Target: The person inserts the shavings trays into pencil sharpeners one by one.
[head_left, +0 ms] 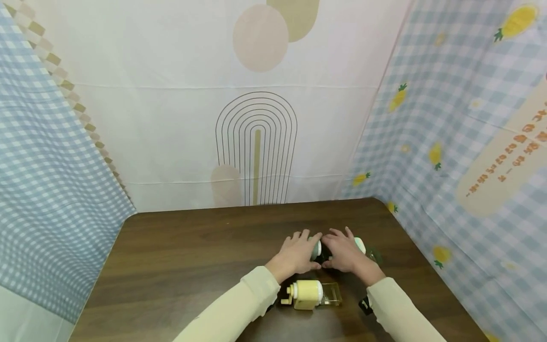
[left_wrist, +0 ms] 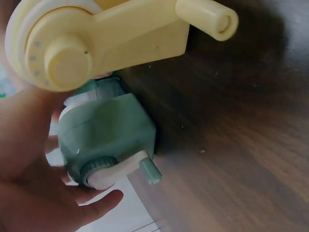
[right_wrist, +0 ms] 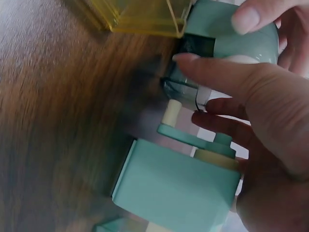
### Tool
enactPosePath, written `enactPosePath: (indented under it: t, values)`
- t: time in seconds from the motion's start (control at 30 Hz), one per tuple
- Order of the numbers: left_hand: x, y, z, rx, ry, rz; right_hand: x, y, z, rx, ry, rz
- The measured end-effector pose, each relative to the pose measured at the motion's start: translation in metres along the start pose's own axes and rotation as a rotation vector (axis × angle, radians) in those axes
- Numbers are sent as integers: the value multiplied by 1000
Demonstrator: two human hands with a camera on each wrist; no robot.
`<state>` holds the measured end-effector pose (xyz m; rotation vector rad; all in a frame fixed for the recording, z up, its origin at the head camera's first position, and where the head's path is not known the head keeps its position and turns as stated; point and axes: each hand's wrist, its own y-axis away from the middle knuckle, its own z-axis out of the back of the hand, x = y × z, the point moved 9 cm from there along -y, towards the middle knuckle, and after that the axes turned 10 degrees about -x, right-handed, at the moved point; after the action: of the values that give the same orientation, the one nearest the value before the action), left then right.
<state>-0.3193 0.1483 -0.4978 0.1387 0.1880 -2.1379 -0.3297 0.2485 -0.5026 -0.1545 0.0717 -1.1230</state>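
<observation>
A dark green hand-crank pencil sharpener (left_wrist: 108, 123) lies on the table between the hands. My left hand (head_left: 296, 254) grips its body from the crank side, and in the right wrist view the left thumb (right_wrist: 247, 20) lies on the green casing. My right hand (head_left: 343, 251) holds the other end, with thumb and fingers around the clear drawer (right_wrist: 182, 92). Close to the right hand is a mint green pencil sharpener (right_wrist: 176, 186), mostly covered by that hand in the head view. Nearer the body, a yellow pencil sharpener (head_left: 308, 290) lies between the forearms.
The yellow sharpener's clear drawer (head_left: 331, 294) points right and its crank (head_left: 286, 301) points left. A brown wooden table (head_left: 183, 266) lies under everything. Patterned cloth (head_left: 179, 142) hangs behind and at both sides. A small black object (head_left: 365, 306) shows by the right sleeve.
</observation>
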Motion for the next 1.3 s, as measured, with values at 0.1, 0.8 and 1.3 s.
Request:
enactPosePath:
  t: [0.1, 0.8, 1.3]
  values:
    - [-2, -3, -3, 7, -21, 14, 1, 0, -5, 12, 3, -14]
    - [4, -8, -7, -11, -16, 5, 3, -1, 5, -23, 0, 7]
    - [10, -8, -9, -28, -6, -4, 0, -2, 3, -27, -5, 18]
